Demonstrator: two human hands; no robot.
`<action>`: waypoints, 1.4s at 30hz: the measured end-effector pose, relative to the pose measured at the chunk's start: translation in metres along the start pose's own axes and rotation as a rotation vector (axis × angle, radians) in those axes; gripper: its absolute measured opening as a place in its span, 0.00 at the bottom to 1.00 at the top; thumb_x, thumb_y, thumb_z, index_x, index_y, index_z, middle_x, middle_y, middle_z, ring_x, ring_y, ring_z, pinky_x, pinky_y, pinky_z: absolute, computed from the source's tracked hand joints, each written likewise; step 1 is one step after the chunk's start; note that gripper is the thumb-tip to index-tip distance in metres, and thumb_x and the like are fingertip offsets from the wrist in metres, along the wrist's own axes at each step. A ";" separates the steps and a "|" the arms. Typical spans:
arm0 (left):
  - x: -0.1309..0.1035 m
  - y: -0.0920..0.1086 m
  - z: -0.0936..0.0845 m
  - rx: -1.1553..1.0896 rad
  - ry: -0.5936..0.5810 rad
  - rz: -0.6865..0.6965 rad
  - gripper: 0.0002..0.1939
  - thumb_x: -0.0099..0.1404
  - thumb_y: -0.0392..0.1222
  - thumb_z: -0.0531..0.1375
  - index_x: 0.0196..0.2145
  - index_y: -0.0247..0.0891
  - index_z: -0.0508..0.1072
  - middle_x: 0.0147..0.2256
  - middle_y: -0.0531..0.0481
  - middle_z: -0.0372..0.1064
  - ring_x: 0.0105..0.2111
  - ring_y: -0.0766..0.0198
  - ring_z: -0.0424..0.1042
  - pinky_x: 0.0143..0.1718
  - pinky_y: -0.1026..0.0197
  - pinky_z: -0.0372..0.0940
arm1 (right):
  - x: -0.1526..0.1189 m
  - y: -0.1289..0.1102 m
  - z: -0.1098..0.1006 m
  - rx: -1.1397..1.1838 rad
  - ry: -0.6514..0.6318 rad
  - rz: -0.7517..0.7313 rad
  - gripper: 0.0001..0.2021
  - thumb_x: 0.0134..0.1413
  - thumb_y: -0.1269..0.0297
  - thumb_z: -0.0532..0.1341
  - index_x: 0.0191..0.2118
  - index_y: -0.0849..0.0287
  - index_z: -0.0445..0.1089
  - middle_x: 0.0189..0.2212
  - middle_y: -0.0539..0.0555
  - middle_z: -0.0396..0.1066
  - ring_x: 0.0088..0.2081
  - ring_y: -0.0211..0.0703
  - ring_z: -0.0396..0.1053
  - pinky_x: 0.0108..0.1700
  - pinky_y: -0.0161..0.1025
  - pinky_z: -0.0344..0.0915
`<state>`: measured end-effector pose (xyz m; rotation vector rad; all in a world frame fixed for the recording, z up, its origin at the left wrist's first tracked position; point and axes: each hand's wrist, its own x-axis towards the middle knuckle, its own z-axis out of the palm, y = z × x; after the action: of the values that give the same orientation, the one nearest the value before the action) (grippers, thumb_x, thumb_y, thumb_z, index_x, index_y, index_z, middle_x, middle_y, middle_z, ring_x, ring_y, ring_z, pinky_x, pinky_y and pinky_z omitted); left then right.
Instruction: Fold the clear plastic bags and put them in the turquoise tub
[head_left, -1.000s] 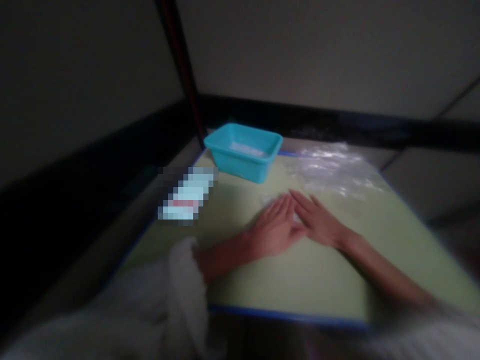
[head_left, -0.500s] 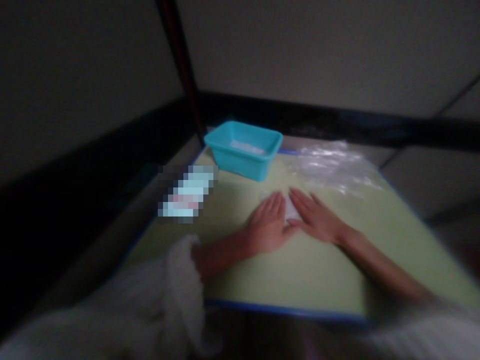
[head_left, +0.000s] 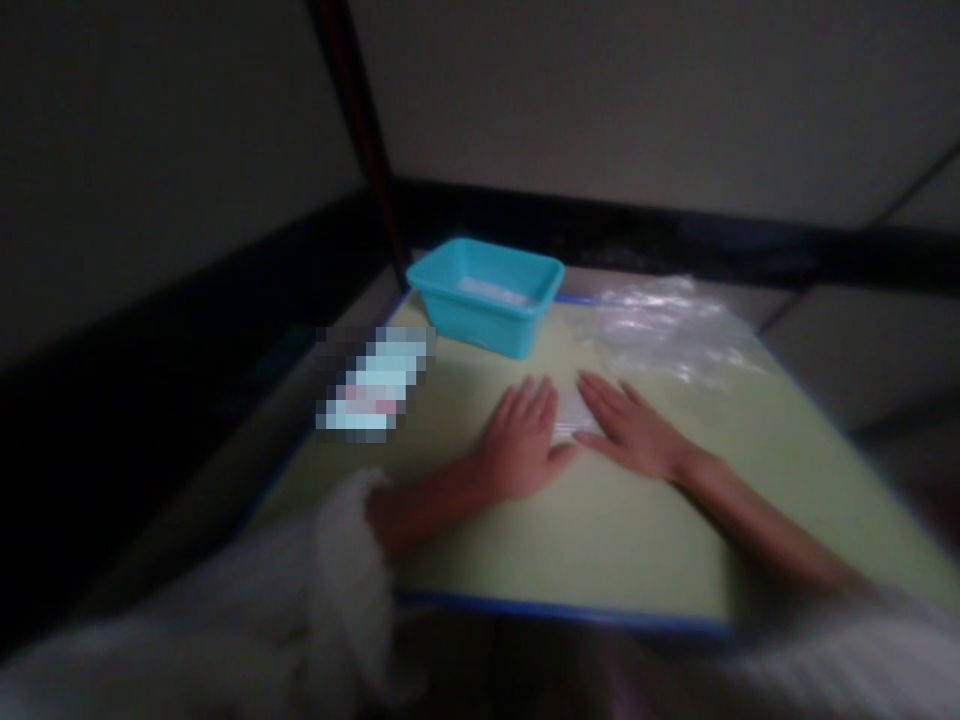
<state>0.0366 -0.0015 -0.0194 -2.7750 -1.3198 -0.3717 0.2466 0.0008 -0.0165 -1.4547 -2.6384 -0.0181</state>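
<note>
A small whitish, flat piece, perhaps a plastic bag (head_left: 571, 412), lies on the table between my hands, partly covered by them. My left hand (head_left: 519, 445) rests flat over its left side with the fingers stretched out. On its right side lies my right hand (head_left: 634, 428), palm down, fingers extended and thumb pointing toward my left hand. Blur and dim light hide the finer details of the piece.
A turquoise plastic basin (head_left: 480, 325) with something white inside stands at the back of the green table (head_left: 585, 540). Crumpled clear plastic (head_left: 667, 325) lies at the back right. A pixelated pale-blue object (head_left: 375, 385) is at the left edge.
My left hand has slid a little to the left, widening the gap between my hands and showing more of the whitish piece. My right hand has stayed nearly in place.
</note>
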 end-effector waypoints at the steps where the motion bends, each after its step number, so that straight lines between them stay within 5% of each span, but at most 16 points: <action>1: -0.001 -0.002 -0.001 0.002 -0.009 0.000 0.34 0.67 0.57 0.45 0.61 0.27 0.54 0.64 0.35 0.46 0.64 0.45 0.45 0.62 0.45 0.43 | 0.000 0.000 0.000 0.001 -0.003 0.001 0.37 0.62 0.42 0.41 0.68 0.61 0.37 0.66 0.63 0.43 0.66 0.52 0.41 0.63 0.57 0.42; 16: -0.007 -0.012 -0.002 -0.017 -0.032 0.000 0.33 0.68 0.56 0.46 0.62 0.29 0.54 0.64 0.35 0.44 0.64 0.46 0.44 0.62 0.44 0.42 | 0.000 0.002 -0.004 0.050 0.012 0.008 0.38 0.59 0.41 0.45 0.67 0.60 0.41 0.65 0.63 0.46 0.65 0.55 0.46 0.62 0.58 0.44; 21: -0.008 -0.013 -0.012 -0.087 -0.036 -0.004 0.33 0.65 0.53 0.52 0.61 0.28 0.56 0.65 0.33 0.42 0.65 0.45 0.42 0.62 0.40 0.41 | -0.002 0.012 -0.006 0.349 0.129 0.048 0.32 0.60 0.48 0.50 0.65 0.58 0.48 0.62 0.62 0.56 0.60 0.54 0.57 0.59 0.55 0.55; 26: -0.013 -0.010 -0.027 -0.217 0.026 0.241 0.16 0.62 0.40 0.55 0.47 0.38 0.71 0.64 0.41 0.48 0.65 0.51 0.41 0.63 0.40 0.35 | -0.004 0.030 -0.003 0.610 0.276 0.193 0.21 0.61 0.59 0.47 0.57 0.56 0.60 0.51 0.58 0.69 0.51 0.53 0.67 0.53 0.54 0.62; 30: -0.016 -0.006 -0.031 -0.234 0.065 0.376 0.10 0.63 0.37 0.54 0.34 0.38 0.75 0.58 0.43 0.59 0.62 0.53 0.51 0.63 0.40 0.35 | -0.004 0.034 -0.002 0.634 0.288 0.171 0.19 0.58 0.64 0.48 0.54 0.57 0.62 0.50 0.58 0.69 0.50 0.52 0.66 0.54 0.54 0.61; 34: -0.013 -0.007 -0.029 -0.212 0.108 0.330 0.10 0.62 0.36 0.54 0.26 0.36 0.73 0.39 0.44 0.68 0.43 0.59 0.65 0.52 0.50 0.55 | -0.003 0.034 -0.002 0.616 0.274 0.157 0.19 0.55 0.66 0.49 0.52 0.58 0.63 0.50 0.58 0.68 0.50 0.52 0.66 0.54 0.53 0.61; 37: -0.010 -0.010 -0.030 -0.161 0.118 0.295 0.12 0.62 0.35 0.54 0.21 0.35 0.70 0.29 0.48 0.64 0.33 0.63 0.62 0.38 0.58 0.57 | -0.002 0.034 -0.002 0.613 0.279 0.169 0.17 0.54 0.68 0.50 0.50 0.58 0.64 0.47 0.58 0.70 0.46 0.51 0.67 0.50 0.52 0.63; 42: -0.007 -0.016 -0.031 -0.097 0.139 0.296 0.13 0.61 0.34 0.54 0.19 0.35 0.67 0.26 0.50 0.62 0.31 0.64 0.60 0.35 0.59 0.53 | -0.003 0.030 -0.007 0.620 0.321 0.188 0.15 0.52 0.71 0.50 0.45 0.59 0.65 0.40 0.57 0.71 0.41 0.48 0.68 0.45 0.48 0.64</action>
<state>0.0136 -0.0012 0.0076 -2.9001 -0.8666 -0.6103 0.2742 0.0145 -0.0117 -1.3264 -1.9870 0.4926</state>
